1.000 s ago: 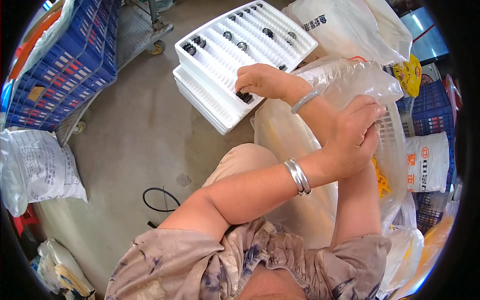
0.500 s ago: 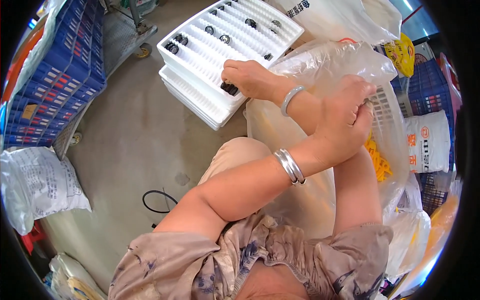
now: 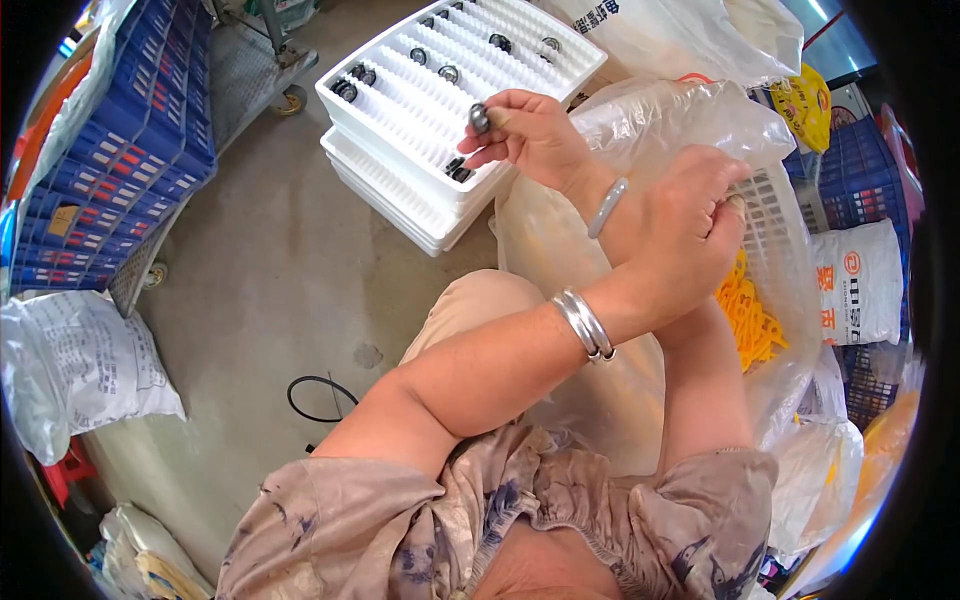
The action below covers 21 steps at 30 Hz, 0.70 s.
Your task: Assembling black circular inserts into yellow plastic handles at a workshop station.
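Note:
My arms are crossed, the left forearm over the right. My right hand (image 3: 525, 135) pinches a small dark metal ring (image 3: 479, 119), bearing-like in shape, between thumb and fingers. It is raised over the near corner of a ribbed white tray (image 3: 400, 160). More dark rings stand between the tray's ribs, with a few just below my fingers. My left hand (image 3: 685, 225) is closed over the lined container at the right; its fingertips press together, and what they hold, if anything, is hidden. Yellow plastic pieces (image 3: 755, 320) lie in the clear plastic bag (image 3: 590, 350) beside it.
More white trays (image 3: 390, 205) are stacked beneath the top one. Blue crates (image 3: 130, 140) stand on a wheeled cart at the left, a white sack (image 3: 110, 365) nearby. A black loop of cord (image 3: 310, 400) lies on the floor. Sacks and another blue crate (image 3: 850, 175) line the right.
My right hand has lifted up from the tray's near corner, and a dark ring now shows in its fingers. The left hand stays nearly in place.

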Motion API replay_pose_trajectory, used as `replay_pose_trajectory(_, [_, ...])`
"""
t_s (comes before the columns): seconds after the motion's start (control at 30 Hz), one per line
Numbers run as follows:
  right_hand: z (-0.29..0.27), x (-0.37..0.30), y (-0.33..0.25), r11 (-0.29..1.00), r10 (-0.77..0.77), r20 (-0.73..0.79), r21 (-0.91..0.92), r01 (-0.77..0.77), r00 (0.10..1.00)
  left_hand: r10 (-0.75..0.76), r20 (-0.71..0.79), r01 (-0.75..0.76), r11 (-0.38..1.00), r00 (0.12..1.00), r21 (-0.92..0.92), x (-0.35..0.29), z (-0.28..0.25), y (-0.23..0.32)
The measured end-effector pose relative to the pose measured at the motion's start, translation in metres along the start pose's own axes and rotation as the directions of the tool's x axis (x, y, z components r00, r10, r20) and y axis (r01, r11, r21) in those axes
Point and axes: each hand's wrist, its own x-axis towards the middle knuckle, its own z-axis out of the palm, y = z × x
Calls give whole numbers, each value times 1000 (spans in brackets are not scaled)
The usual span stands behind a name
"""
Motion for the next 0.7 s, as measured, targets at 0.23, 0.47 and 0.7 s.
replay_pose_trajectory(0.23, [7, -6, -16, 965, 128, -74, 237, -107, 989, -11, 24, 11, 1000, 1000, 7, -1, 3, -1])
replay_pose_trajectory(0.47, [22, 18, -12, 328, 161, 236, -929, 173, 958, 24, -31, -24, 1000, 999, -6, -1, 3, -1])
replay_pose_trajectory(0.7, [45, 30, -30, 114, 496, 115, -991, 67, 860, -1, 3, 1, 1000, 1000, -29, 0, 2, 0])
